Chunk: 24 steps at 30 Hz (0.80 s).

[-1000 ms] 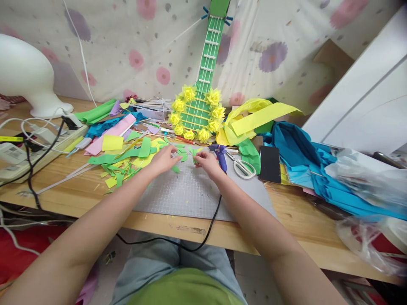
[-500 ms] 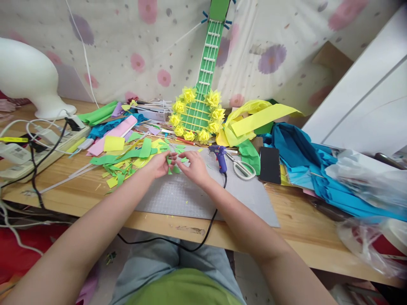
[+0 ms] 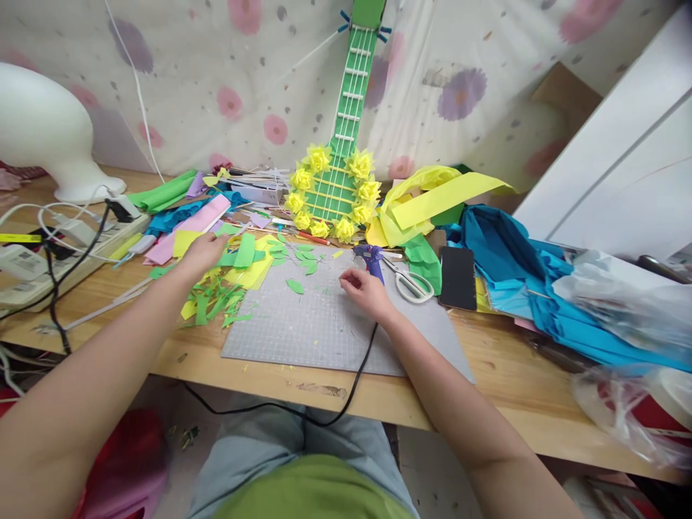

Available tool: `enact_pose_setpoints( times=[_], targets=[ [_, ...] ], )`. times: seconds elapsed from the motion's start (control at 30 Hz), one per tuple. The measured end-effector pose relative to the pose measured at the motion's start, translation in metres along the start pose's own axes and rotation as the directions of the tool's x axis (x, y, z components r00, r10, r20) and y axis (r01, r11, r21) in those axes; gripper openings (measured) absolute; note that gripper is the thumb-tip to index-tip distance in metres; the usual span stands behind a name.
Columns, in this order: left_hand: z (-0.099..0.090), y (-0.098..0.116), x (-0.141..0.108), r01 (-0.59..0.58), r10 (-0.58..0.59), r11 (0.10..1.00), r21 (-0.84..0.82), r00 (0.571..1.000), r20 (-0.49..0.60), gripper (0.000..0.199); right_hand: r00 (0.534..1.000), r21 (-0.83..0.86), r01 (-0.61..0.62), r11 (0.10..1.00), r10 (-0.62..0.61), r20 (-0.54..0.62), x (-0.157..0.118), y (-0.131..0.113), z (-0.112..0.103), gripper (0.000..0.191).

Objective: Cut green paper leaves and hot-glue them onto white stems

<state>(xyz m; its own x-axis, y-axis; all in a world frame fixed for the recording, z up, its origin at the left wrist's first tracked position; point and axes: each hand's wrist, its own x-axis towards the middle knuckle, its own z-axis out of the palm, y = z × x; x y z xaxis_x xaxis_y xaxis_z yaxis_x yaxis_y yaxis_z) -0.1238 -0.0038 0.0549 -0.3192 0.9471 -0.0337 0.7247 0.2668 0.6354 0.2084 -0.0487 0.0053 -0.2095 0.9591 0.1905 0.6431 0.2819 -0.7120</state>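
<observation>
My left hand [image 3: 206, 254] is over the pile of green and yellow paper scraps at the left. Its fingers are mostly hidden behind the back of the hand, so what they hold does not show. My right hand [image 3: 363, 290] hovers above the grey cutting mat [image 3: 303, 339], fingers loosely curled with a gap at the thumb and nothing visible in them. Just beyond it lies a purple hot glue gun [image 3: 373, 258], partly covered by the hand. A single green paper leaf [image 3: 295, 286] rests on the mat between my hands. More cut leaves [image 3: 305, 254] lie behind it.
A green paper guitar [image 3: 346, 137] ringed with yellow paper flowers leans on the wall. White-handled scissors [image 3: 415, 287] and a black phone [image 3: 457, 277] lie at the right, near blue crepe paper [image 3: 497, 245]. A power strip [image 3: 70, 252] sits left; the glue gun's cord [image 3: 354, 393] hangs over the table edge.
My hands have parted from their meeting point over the mat. The left moved left to the scraps, the right moved right towards the glue gun. A green leaf now lies on the mat between.
</observation>
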Motion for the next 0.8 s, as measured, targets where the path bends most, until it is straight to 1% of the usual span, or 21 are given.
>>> enact_pose_setpoints(
  times=[0.07,0.13,0.2,0.23,0.27,0.3,0.37,0.43,0.5,0.57,0.67,0.73,0.8],
  targets=[
    [-0.003,-0.001,0.0,-0.025,0.021,0.992,0.128,0.999,0.031,0.026,1.0,0.023,0.0,1.0,0.0,-0.001,-0.002,0.002,-0.004,0.015],
    [-0.004,0.0,-0.002,-0.071,0.058,0.975,0.21,0.996,0.067,0.019,1.0,0.046,0.002,0.999,-0.002,0.001,-0.004,0.003,-0.008,0.016],
    [-0.004,0.002,-0.003,-0.121,0.121,0.954,0.275,0.992,0.018,0.018,1.0,0.062,0.002,0.998,-0.002,-0.001,-0.006,0.004,-0.012,0.017],
    [-0.002,0.004,-0.004,-0.158,0.168,0.942,0.297,0.986,-0.011,0.019,1.0,0.065,-0.002,0.998,0.002,-0.002,-0.007,0.004,-0.015,0.017],
    [0.001,0.007,-0.004,-0.208,0.221,0.931,0.299,0.975,-0.013,0.019,1.0,0.063,-0.01,0.998,0.01,0.0,-0.008,0.004,-0.017,0.018],
    [0.005,0.01,-0.005,-0.265,0.268,0.923,0.28,0.963,0.026,0.019,1.0,0.057,-0.023,0.998,0.022,0.007,-0.009,0.005,-0.02,0.019],
    [0.015,0.016,-0.006,-0.37,0.336,0.901,0.226,0.925,0.175,0.019,0.997,0.039,-0.064,0.997,0.062,0.045,-0.011,0.008,-0.028,0.021],
    [0.026,0.021,-0.007,-0.431,0.368,0.873,0.231,0.89,0.269,0.021,0.986,0.031,-0.126,0.991,0.122,0.116,-0.014,0.012,-0.036,0.025],
    [0.034,0.024,-0.007,-0.443,0.349,0.842,0.309,0.883,0.316,0.025,0.963,0.043,-0.192,0.98,0.18,0.203,-0.015,0.017,-0.046,0.03],
    [0.036,0.024,-0.003,-0.424,0.303,0.805,0.415,0.895,0.328,0.032,0.941,0.059,-0.244,0.968,0.221,0.255,-0.016,0.022,-0.055,0.032],
    [0.033,0.018,0.006,-0.353,0.215,0.757,0.549,0.929,0.3,0.043,0.929,0.081,-0.291,0.953,0.261,0.261,-0.017,0.029,-0.067,0.033],
    [0.029,0.013,0.013,-0.303,0.157,0.728,0.615,0.947,0.281,0.044,0.922,0.088,-0.313,0.946,0.281,0.267,-0.017,0.033,-0.074,0.034],
    [0.027,0.008,0.017,-0.271,0.128,0.697,0.664,0.958,0.257,0.041,0.913,0.074,-0.339,0.938,0.309,0.268,-0.018,0.037,-0.081,0.035]
  ],
)
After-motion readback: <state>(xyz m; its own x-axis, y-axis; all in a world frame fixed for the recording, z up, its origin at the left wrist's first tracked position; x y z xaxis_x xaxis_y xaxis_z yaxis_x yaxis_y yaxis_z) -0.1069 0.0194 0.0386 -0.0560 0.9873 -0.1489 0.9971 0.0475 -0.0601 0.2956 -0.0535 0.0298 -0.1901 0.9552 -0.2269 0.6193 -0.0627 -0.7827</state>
